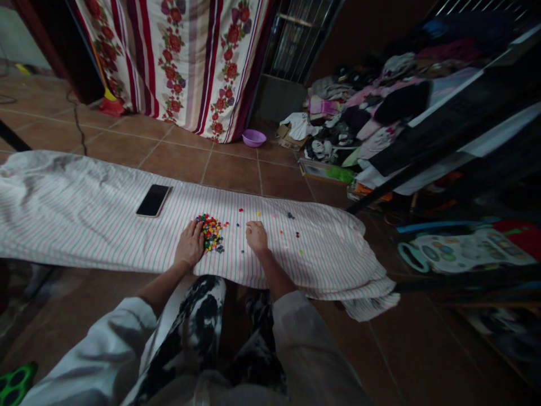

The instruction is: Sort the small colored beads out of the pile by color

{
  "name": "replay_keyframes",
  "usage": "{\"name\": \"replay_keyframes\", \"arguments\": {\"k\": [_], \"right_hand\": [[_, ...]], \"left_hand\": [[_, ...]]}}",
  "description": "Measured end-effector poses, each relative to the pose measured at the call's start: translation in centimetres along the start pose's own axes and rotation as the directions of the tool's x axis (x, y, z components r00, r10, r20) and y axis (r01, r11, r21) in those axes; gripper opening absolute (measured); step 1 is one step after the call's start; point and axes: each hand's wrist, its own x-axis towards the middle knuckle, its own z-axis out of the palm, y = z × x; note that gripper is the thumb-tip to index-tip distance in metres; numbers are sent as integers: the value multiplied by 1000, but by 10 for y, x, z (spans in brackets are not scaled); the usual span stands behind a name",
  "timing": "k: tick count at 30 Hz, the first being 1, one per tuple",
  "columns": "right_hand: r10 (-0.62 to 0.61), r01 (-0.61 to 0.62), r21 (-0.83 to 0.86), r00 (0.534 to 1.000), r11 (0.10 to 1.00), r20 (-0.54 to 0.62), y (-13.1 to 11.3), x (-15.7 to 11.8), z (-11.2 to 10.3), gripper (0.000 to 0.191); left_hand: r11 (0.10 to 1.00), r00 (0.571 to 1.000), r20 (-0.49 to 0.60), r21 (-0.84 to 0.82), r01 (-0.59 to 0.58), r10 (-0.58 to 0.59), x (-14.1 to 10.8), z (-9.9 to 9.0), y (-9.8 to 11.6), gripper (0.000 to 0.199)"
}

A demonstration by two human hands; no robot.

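A pile of small beads in many colours (212, 230) lies on the striped cloth (114, 225) in front of me. My left hand (190, 243) rests flat against the left side of this pile, its fingers stretched out. To the right of the pile, my right hand (256, 237) is low over the cloth with its fingers curled together; anything between the fingertips is too small to make out. Little groups of beads sorted by colour sit around that hand, among them dark grey beads (291, 215), dark red beads (297, 234) and a red pair (240, 210).
A phone (154, 201) lies on the cloth to the left. Beyond are a floral curtain (173, 62), a purple bowl (254, 138) and a red broom (112, 106) on the tiled floor. Heaped clothes (363, 107) and a toy board (469, 251) are at right.
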Motion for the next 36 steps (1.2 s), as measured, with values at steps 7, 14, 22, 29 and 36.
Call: {"name": "replay_keyframes", "arguments": {"k": [7,14,22,29,36], "right_hand": [[-142,139,101,990,985,24,-22,-2,8,27],[-217,202,138,970,970,108,-60,-2,33,25],[-70,70,155,998,985,-1,-63,-6,39,37],[-20,40,330,998,943,-66,-55,-28,51,46],[8,6,303,999,953,-43,-63,-20,64,56]], "left_hand": [[999,1000,-11,-35,8,-8,1,1,-1,53],[999,999,-43,-41,-1,-1,0,4,-2,53],[999,999,-44,-39,-4,2,0,5,0,51],[1000,1000,-10,-28,11,-11,0,1,2,53],[1000,1000,-19,-29,4,-5,0,1,2,53]]}}
